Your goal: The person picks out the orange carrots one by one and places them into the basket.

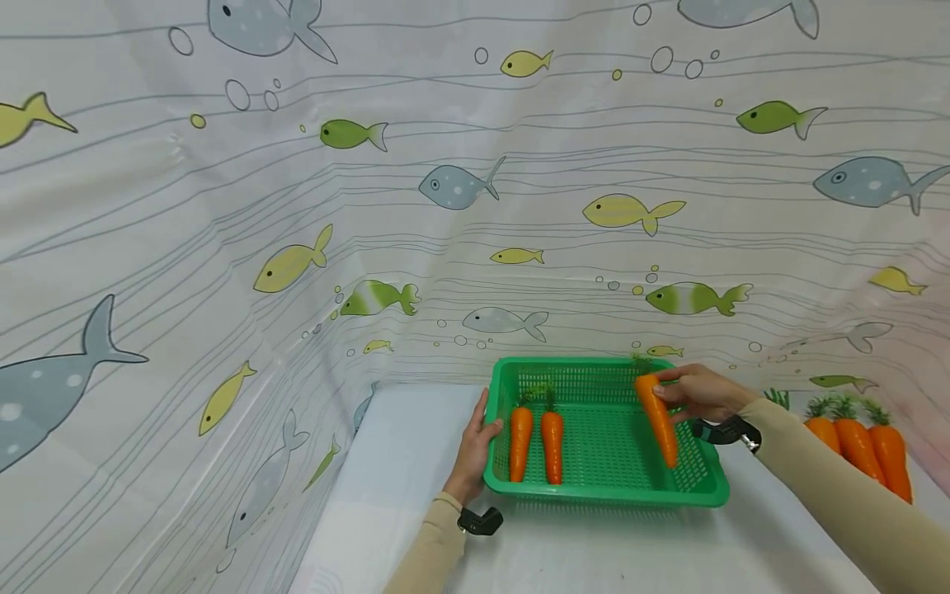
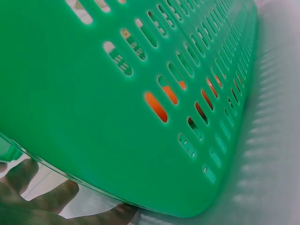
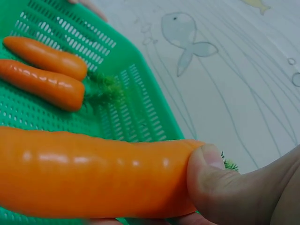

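Observation:
A green plastic basket [image 1: 601,499] with slotted walls stands on the white table. My left hand [image 1: 473,445] grips its left rim, the thumb over the edge; the left wrist view shows fingers [image 2: 54,197] along that edge. Two orange carrots with green tops, one carrot [image 1: 521,441] and another carrot [image 1: 552,445], lie side by side in the basket's left part. Over the right part, my right hand [image 1: 698,391] pinches a third carrot [image 1: 659,425] near its leafy end, thumb on top, its tip pointing down toward the near side. Whether this carrot touches the basket floor I cannot tell.
To the right of the basket, several more carrots [image 1: 857,445] lie on the table [image 1: 416,445], partly behind my right forearm. A fish-patterned white sheet [image 1: 445,280] hangs behind and along both sides.

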Demonstrator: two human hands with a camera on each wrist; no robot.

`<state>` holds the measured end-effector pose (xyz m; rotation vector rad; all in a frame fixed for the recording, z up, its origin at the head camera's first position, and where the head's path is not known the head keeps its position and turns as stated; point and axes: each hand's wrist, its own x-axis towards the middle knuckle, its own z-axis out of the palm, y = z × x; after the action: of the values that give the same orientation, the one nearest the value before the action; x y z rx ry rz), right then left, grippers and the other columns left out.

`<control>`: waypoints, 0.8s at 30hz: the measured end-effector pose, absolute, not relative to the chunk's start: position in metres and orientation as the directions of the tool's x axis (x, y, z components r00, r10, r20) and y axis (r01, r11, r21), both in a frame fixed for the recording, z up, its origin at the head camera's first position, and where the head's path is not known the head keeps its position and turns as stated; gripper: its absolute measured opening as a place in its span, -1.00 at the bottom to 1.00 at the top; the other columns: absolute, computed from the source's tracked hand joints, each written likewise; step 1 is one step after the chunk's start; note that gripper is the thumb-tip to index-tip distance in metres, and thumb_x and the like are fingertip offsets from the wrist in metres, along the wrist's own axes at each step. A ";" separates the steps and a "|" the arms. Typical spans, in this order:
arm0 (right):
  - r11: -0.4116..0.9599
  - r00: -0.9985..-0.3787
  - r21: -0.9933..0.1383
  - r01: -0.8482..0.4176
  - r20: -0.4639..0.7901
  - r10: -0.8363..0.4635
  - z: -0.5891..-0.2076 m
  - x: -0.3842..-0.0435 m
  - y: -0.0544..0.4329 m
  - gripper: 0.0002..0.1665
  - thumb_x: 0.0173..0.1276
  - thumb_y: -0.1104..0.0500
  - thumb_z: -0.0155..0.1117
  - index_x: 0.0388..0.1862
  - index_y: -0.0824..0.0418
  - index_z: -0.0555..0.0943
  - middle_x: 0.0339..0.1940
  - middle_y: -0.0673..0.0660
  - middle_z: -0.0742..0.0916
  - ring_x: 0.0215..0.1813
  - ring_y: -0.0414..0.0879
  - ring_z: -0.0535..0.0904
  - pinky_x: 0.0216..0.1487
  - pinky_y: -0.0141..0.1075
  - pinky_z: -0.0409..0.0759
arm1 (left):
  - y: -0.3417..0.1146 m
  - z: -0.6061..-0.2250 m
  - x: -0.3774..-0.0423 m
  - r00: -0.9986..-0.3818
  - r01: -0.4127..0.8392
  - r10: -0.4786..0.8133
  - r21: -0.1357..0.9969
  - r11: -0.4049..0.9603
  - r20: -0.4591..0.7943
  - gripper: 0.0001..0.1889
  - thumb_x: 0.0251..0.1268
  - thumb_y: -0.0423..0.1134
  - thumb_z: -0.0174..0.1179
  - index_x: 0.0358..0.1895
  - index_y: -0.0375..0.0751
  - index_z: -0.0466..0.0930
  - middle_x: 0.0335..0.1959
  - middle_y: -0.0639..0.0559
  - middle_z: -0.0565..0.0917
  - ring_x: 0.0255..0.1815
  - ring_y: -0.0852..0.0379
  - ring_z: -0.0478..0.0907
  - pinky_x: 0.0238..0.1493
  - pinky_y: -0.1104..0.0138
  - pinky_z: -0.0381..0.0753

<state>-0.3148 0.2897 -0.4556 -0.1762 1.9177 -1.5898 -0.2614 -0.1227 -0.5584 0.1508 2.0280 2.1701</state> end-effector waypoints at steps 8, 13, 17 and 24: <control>0.283 -0.809 -0.918 0.279 -0.383 -0.446 -0.468 -0.316 0.269 -0.24 0.69 0.22 0.09 0.59 0.67 0.10 0.06 0.23 0.71 -0.02 -0.03 0.73 0.00 -0.03 0.81 | -0.123 -0.560 -0.261 -0.980 -0.040 0.198 0.998 -0.057 -0.028 -0.28 0.73 -0.20 -0.16 0.78 0.22 -0.22 0.73 -0.16 0.16 0.73 -0.26 0.07 0.66 -0.30 0.04; 0.283 -0.798 -0.920 0.271 -0.379 -0.469 -0.477 -0.317 0.261 -0.25 0.69 0.21 0.10 0.59 0.65 0.12 0.11 0.25 0.70 0.00 -0.03 0.73 0.02 -0.01 0.80 | -0.123 -0.561 -0.262 -0.981 -0.044 0.191 0.997 -0.057 -0.032 -0.28 0.73 -0.18 -0.15 0.78 0.26 -0.19 0.73 -0.16 0.18 0.73 -0.25 0.09 0.65 -0.29 0.07; 0.274 -0.799 -0.921 0.277 -0.379 -0.467 -0.481 -0.316 0.255 -0.25 0.68 0.24 0.10 0.60 0.66 0.10 0.15 0.31 0.70 0.01 -0.03 0.74 0.07 0.05 0.79 | -0.122 -0.561 -0.262 -0.981 -0.055 0.191 0.997 -0.062 -0.042 -0.28 0.73 -0.15 -0.13 0.77 0.30 -0.18 0.74 -0.11 0.17 0.74 -0.21 0.06 0.67 -0.27 0.06; 0.274 -0.805 -0.923 0.270 -0.373 -0.461 -0.489 -0.318 0.243 -0.18 0.65 0.25 0.14 0.60 0.70 0.03 0.23 0.43 0.68 0.06 0.00 0.76 0.15 0.14 0.76 | -0.123 -0.561 -0.263 -0.983 -0.043 0.183 0.997 -0.057 -0.032 -0.28 0.73 -0.17 -0.14 0.78 0.21 -0.20 0.74 -0.14 0.16 0.74 -0.24 0.06 0.65 -0.30 0.06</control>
<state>-0.3180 0.2434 -0.4888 -0.1713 1.9520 -1.5860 -0.2629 -0.1225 -0.5609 0.1536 2.0435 2.1717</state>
